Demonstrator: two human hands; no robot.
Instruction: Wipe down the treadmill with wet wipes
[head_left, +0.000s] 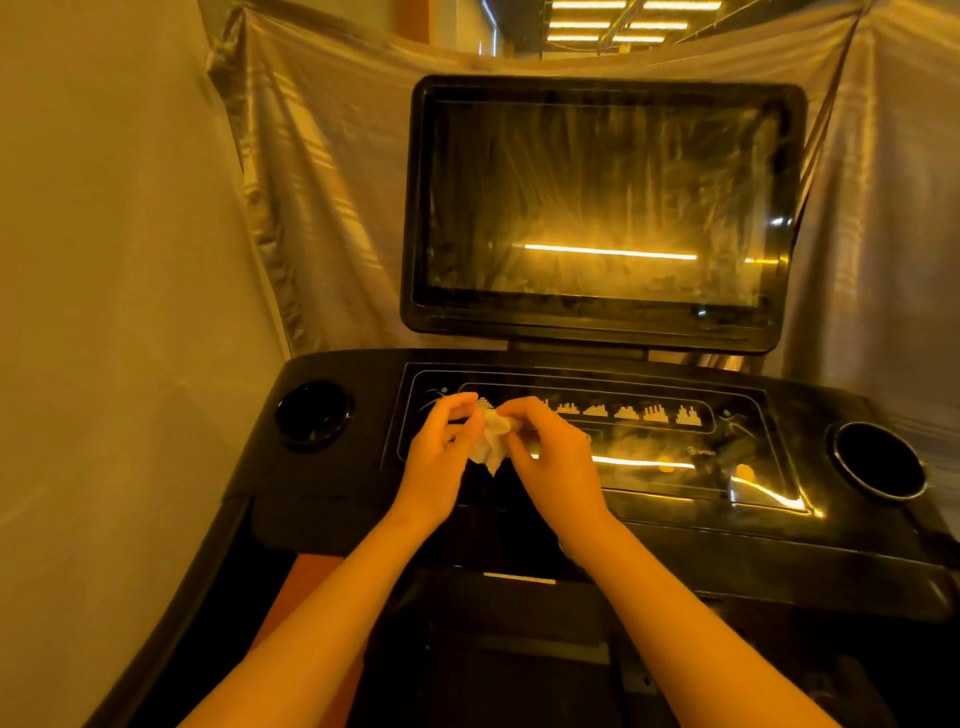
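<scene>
A person's left hand (435, 460) and right hand (558, 460) pinch a crumpled wipe (492, 441) between them over the treadmill (753, 556) control panel (654, 436). The dark screen (597, 208) stands at twelve o'clock, with cup holders (314, 415) at nine and three.

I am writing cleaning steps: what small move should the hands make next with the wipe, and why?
Probably pull the wipe open flat: left hand and right hand both pinch it, bunched, over the control panel, which looks hazy.

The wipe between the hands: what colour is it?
The wipe looks white, under yellowish light; head view.
</scene>
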